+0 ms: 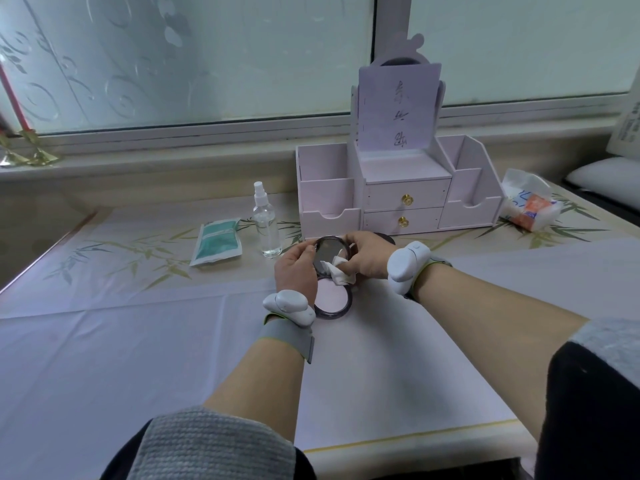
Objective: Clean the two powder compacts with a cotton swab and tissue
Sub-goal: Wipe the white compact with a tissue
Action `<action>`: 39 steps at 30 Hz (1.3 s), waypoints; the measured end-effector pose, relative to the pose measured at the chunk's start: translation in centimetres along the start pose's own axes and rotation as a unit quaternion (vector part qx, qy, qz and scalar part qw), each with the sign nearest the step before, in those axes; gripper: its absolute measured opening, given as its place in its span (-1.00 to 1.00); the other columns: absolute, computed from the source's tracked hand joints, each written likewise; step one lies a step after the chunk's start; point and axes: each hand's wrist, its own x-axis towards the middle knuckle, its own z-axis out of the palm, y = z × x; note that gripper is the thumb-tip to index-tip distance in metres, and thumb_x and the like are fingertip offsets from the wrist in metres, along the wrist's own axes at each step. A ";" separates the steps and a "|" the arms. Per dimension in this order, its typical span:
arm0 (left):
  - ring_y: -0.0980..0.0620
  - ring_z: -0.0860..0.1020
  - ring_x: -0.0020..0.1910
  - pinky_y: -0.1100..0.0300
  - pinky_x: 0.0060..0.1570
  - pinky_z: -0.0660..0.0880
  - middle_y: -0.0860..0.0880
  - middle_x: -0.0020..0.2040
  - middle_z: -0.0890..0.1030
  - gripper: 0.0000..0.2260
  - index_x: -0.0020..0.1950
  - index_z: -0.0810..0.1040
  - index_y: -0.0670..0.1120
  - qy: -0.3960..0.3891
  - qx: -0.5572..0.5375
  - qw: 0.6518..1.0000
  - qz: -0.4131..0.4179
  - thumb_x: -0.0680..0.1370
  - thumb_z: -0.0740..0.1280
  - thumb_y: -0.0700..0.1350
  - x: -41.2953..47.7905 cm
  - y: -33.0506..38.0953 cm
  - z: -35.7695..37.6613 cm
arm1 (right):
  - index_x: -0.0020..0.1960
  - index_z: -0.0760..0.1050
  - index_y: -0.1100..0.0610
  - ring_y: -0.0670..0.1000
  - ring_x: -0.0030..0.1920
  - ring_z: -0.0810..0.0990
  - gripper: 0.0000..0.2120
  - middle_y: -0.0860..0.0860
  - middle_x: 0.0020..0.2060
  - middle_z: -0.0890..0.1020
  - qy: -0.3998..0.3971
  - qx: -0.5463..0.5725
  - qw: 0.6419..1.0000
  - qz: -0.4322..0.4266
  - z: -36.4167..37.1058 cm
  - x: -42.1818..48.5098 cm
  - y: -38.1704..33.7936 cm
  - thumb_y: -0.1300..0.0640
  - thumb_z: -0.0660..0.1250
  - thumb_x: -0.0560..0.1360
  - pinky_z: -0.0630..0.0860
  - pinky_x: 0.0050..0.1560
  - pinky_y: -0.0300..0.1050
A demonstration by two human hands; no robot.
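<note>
Tissue (341,271), wadded, is pressed by the right hand (369,258) against the mirrored lid (327,252) of the open compact (332,300), whose pale powder side appears to rest flat on the table (138,341) straight in front of the person. The right hand's fingers are curled over the wad and pinch it; the left hand (296,271) grips the lid's rim from the left, thumb and fingers bent round the edge. To wipe well, I'd judge, the left hand should brace the lid from behind so the hinge takes no strain, and the strokes should run in small circles out toward the rim, with light pressure and a clean fold turned forward once one face greys. The wad's trailing corner hangs close to the powder below — best kept off it. A second dark compact (387,238) shows partly behind the right hand; whether it is open I cannot tell. A spray bottle (266,223) and green packet (217,244) sit to the left.
</note>
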 end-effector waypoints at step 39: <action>-0.06 0.60 -0.07 -0.16 0.20 0.55 -0.02 -0.15 0.69 -0.77 -0.27 0.72 0.10 -0.020 0.026 0.999 -0.033 0.41 0.30 -0.15 -1.5 1.7 0.0 | -0.06 0.58 -0.03 0.09 -0.09 0.64 -0.69 -0.01 -0.14 0.65 0.093 0.009 0.996 -0.015 1.4 0.0 -0.7 -0.26 0.29 0.51 0.64 -0.05 0.09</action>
